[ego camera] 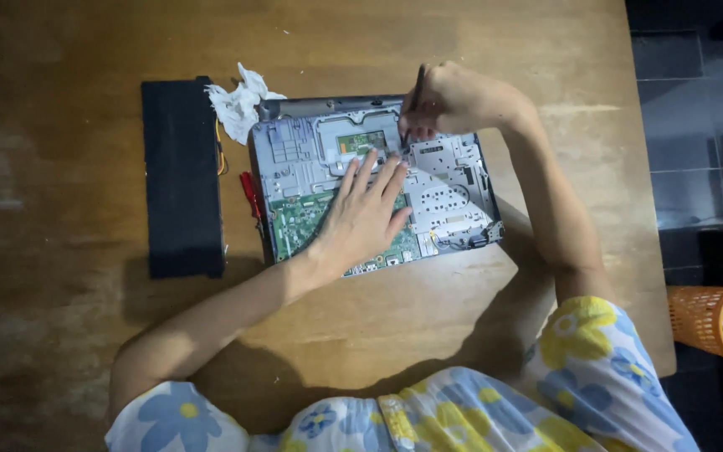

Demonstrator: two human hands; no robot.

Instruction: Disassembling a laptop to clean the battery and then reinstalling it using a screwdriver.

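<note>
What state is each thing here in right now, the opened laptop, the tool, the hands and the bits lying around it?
Laptop: cover off, circuit board exposed, flat on the wooden table.
Screwdriver: upright, tip down on the laptop's insides.
Right hand: closed around the screwdriver.
Left hand: open, pressed flat on the board.
Black panel: lying flat, left of the laptop.
White tissue: crumpled.
Orange basket: on the floor, holding scraps.

packages: none | labels: none legible | signs: none | screens: none
</note>
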